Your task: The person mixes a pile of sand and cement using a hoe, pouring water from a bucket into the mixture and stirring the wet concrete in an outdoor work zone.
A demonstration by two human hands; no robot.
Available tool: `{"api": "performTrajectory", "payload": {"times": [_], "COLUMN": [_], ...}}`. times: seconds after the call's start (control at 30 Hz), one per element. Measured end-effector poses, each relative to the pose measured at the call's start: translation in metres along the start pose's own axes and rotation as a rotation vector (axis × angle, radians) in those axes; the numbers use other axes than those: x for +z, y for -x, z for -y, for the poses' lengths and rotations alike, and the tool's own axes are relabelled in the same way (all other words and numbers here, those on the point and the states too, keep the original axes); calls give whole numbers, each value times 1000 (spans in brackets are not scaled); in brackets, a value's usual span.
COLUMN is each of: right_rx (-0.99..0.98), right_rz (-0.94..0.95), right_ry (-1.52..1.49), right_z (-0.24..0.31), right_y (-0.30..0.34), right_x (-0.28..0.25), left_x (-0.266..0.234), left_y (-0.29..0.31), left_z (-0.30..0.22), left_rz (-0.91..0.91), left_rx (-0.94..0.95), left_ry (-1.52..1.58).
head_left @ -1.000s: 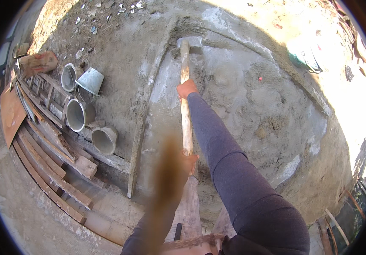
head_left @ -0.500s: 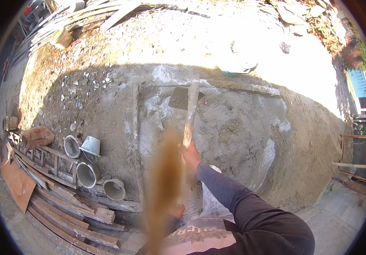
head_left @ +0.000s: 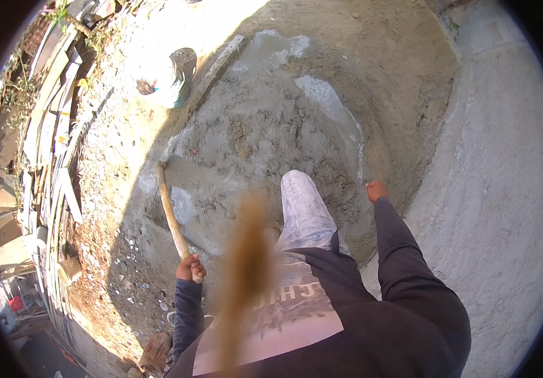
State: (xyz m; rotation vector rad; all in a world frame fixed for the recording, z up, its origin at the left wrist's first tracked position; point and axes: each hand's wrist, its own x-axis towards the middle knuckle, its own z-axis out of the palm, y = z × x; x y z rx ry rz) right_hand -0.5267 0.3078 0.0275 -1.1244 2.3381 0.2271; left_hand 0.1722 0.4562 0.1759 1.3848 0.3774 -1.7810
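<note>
My left hand (head_left: 191,269) is wrapped round the end of a hoe's wooden handle (head_left: 173,217). The handle slants away from me, up and to the left, and its head rests at the left edge of a wet grey mortar patch (head_left: 265,129); the blade is hard to make out against it. My right hand (head_left: 377,191) is off the hoe, closed in a fist over the right edge of the mortar, and nothing shows in it. One of my legs (head_left: 306,208), in pale, dusty trousers, stands at the near side of the patch.
A wooden board (head_left: 221,63) borders the mortar's far left side, with a pale sack-like container (head_left: 175,82) beside it. Planks and scrap (head_left: 51,126) line the left. A concrete surface (head_left: 485,170) lies right. A blurred brown object (head_left: 243,264) blocks the lower middle.
My view has swung to the right, so the buckets and ladder have left it. My right hand has let go of the hoe handle and moved right, while my left keeps the handle's end.
</note>
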Motion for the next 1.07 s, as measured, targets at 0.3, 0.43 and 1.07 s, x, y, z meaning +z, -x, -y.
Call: {"api": "performTrajectory", "payload": {"times": [0.3, 0.43, 1.07], "right_rx": [378, 181, -1081], "right_rz": [502, 872, 288], "right_ry": [-512, -606, 656], "right_z": [-312, -338, 113], "right_y": [50, -18, -642], "right_x": [-31, -87, -336], "left_x": [123, 243, 602], "left_y": [-91, -112, -356], "left_z": [134, 175, 181], "left_rz": [-66, -33, -248], "left_rx": [-226, -61, 288], "left_ry": [180, 312, 624]}}
